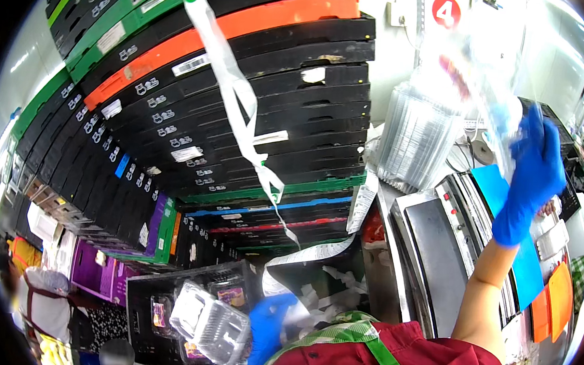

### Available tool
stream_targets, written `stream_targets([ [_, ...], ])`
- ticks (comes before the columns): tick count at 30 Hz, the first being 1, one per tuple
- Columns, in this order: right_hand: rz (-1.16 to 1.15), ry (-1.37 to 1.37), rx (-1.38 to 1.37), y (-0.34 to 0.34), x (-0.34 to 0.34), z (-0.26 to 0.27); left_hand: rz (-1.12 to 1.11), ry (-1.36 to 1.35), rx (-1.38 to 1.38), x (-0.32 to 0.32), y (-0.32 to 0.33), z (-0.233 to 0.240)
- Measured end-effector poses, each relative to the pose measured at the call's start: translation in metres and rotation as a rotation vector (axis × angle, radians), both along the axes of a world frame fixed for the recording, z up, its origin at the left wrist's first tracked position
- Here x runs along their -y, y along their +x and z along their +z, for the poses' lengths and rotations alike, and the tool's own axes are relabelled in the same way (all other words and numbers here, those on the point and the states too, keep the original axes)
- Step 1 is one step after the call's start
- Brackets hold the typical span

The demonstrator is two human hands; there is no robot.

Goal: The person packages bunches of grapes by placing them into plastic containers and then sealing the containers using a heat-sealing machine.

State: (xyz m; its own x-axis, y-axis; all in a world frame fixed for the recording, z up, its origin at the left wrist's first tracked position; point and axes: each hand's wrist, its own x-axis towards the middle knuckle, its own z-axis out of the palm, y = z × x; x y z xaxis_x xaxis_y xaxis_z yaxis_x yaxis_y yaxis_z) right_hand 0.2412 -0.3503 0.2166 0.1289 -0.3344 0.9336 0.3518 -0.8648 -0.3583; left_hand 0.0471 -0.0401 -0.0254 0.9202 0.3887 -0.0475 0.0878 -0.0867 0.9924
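My right hand (536,168), in a blue glove, is raised above the worktop at the right. Its fingers pinch blurred clear plastic packaging (498,114), whose exact shape is unclear. Low in the view, my left hand (269,327), also gloved in blue, is beside clear plastic clamshells (219,328). Motion blur hides whether its fingers grip anything. Those clamshells lie tilted in a black plastic crate (137,345), above labelled packs (231,296). A white paper strip (312,256) curls down behind the left hand.
Tall stacks of black crates (297,111) stand ahead and left. A block of nested clear containers (419,136) rests behind a metal-topped machine (435,260). Blue panels (526,273) and orange trays (552,306) lie right. A person (49,292) is at the lower left.
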Motion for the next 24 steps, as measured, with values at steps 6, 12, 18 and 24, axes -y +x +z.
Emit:
stream_targets([
  [6, -0.028, -0.513, 0.035, 0.151, 0.021, -0.007, -0.15, 0.038, 0.045, -0.01, 0.005, 0.023],
  [12, -0.046, -0.591, -0.426, 0.283, 0.037, -0.093, -0.036, -0.1, -0.01, -0.014, -0.02, 0.027],
  [18, -0.044, -0.689, -0.636, 0.31, 0.055, -0.093, -0.001, -0.011, -0.093, -0.012, -0.032, 0.03],
  [24, -0.108, -0.583, -0.882, 0.292, 0.059, -0.139, 0.039, -0.059, -0.1, -0.012, -0.04, 0.029],
])
